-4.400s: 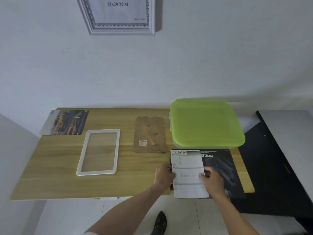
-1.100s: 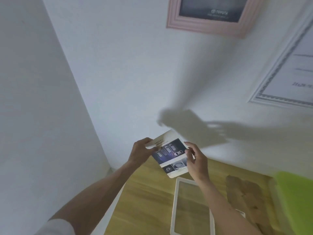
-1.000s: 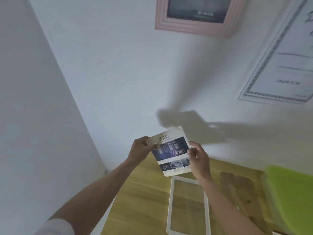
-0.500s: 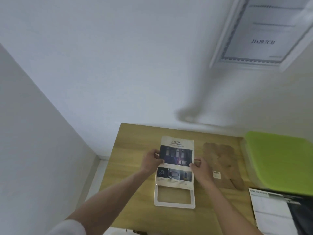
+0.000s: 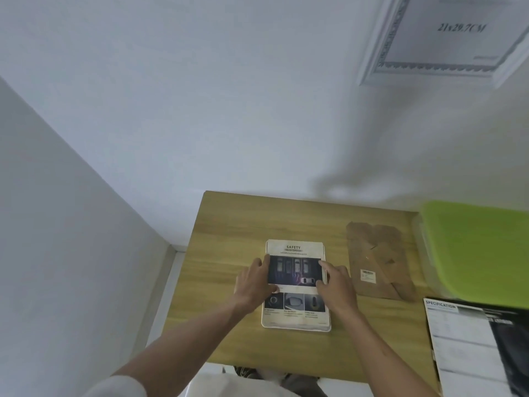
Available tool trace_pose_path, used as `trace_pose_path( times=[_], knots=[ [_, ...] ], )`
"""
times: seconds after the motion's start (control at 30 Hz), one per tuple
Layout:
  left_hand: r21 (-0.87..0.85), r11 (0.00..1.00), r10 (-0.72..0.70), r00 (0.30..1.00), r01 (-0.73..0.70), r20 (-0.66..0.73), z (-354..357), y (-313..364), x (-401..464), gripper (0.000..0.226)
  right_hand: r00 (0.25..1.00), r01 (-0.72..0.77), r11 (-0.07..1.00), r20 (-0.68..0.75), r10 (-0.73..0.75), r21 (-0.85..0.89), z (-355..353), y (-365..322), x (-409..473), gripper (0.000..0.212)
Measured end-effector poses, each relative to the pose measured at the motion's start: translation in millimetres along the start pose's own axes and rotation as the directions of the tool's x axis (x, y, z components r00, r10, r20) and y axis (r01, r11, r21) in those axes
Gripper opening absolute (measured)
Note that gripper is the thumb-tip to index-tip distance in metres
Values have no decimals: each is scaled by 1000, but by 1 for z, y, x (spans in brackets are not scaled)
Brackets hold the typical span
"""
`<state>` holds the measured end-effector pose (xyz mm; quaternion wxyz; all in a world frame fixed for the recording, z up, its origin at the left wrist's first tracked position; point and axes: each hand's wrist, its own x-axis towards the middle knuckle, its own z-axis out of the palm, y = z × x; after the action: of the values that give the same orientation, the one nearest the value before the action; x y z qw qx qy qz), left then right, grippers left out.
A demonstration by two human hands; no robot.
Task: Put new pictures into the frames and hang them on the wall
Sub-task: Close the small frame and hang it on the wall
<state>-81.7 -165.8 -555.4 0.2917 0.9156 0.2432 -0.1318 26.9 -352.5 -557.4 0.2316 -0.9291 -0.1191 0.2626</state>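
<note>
A printed picture headed "SAFETY" point(image 5: 295, 308) lies flat inside the white frame point(image 5: 296, 328) on the wooden table point(image 5: 229, 282), covering nearly all of it. My left hand point(image 5: 253, 282) rests on the picture's left edge, fingers spread on the paper. On the right edge sits my right hand point(image 5: 333, 282), fingertips pressing the sheet. A brown backing board point(image 5: 378, 259) lies to the right of the frame. High on the wall at the right hangs a white framed sheet marked 21x29.7CM point(image 5: 446, 38).
A green-lidded box point(image 5: 478, 250) stands at the table's right. In front of it lies a "SPECIFICATION" sheet point(image 5: 463, 345) over a dark brochure point(image 5: 512, 339). White walls meet in a corner left of the table.
The picture came down from being held over the frame's upper part and now lies flat in the frame. Both hands followed it down onto the paper. The view tilted down.
</note>
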Motion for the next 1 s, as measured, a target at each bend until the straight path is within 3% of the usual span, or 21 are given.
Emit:
trace_pose_path(
  times=[0.17,0.33,1.0],
  knots=[
    [62,998,18,997,-23,76,-1,-9,2,80,999,32,999,6,-32,25,0,4,-5,58],
    [-21,1000,19,999,-18,46,-1,-10,4,47,1000,29,998,-9,-28,51,0,4,-7,58],
    [-102,995,7,998,-1,56,3,-13,3,49,999,39,995,-21,-37,87,5,9,-11,55]
  ],
)
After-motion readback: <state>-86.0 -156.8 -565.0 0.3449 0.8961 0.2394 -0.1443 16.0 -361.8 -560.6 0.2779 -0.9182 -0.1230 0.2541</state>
